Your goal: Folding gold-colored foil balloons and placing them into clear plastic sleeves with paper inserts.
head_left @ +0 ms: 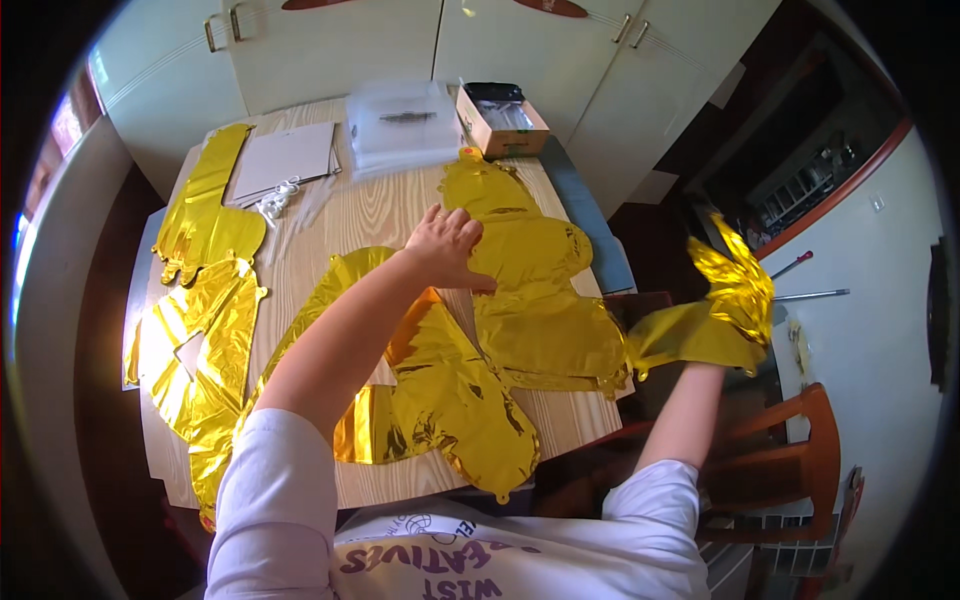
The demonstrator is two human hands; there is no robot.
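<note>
Flat gold foil balloons lie across the wooden table. My left hand (446, 245) is over the middle of it, thumb stretched away from the bent fingers, beside a wavy-edged foil balloon (530, 250). The hand appears empty. Out past the table's right edge, my right hand holds up a crumpled gold foil balloon (705, 335). The foil covers that hand's fingers; only the wrist shows below. I cannot tell whether this piece joins the foil on the table. Another foil balloon (460, 400) lies near my left forearm, partly hidden by it.
More foil balloons (215, 225) line the table's left side. Toward the back are grey cards (287, 160), white string (278, 200), clear plastic sleeves (400, 130) and an open box (503, 125). White cabinets (340, 50) stand behind. A wooden chair (790, 460) is at right.
</note>
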